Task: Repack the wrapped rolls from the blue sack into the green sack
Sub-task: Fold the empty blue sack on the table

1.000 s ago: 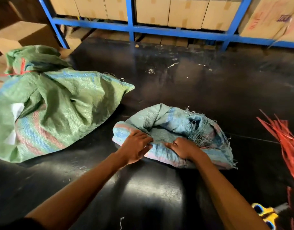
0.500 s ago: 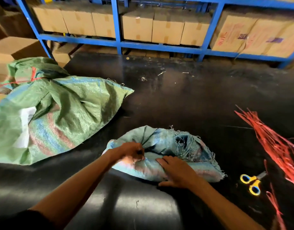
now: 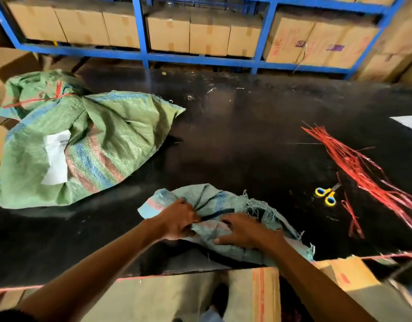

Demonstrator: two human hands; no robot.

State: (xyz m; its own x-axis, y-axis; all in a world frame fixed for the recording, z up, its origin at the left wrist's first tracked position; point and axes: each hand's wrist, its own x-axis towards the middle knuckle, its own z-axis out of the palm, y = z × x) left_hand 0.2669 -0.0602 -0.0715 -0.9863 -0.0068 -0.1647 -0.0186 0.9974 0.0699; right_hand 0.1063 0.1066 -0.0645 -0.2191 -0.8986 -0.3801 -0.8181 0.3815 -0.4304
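Note:
The pale blue woven sack [image 3: 214, 201] lies flat and crumpled near the front edge of the black table [image 3: 246, 140], its frayed mouth to the right. My left hand [image 3: 179, 219] grips a bunched fold of it. My right hand [image 3: 244, 231] rests on the sack with curled fingers pinching the cloth. The green sack [image 3: 102, 140] lies bulging at the left of the table, its top tied with red string and a white label on its side. No wrapped rolls show.
Yellow-handled scissors [image 3: 327, 195] and a bundle of red plastic strings [image 3: 372, 173] lie at the right. Blue shelving [image 3: 142, 33] with cardboard boxes stands behind the table. More cardboard boxes [image 3: 253, 296] sit below the front edge.
The blue sack has been drawn toward the front edge of the table. The view has pulled back, so the table's front edge and the boxes under it now show.

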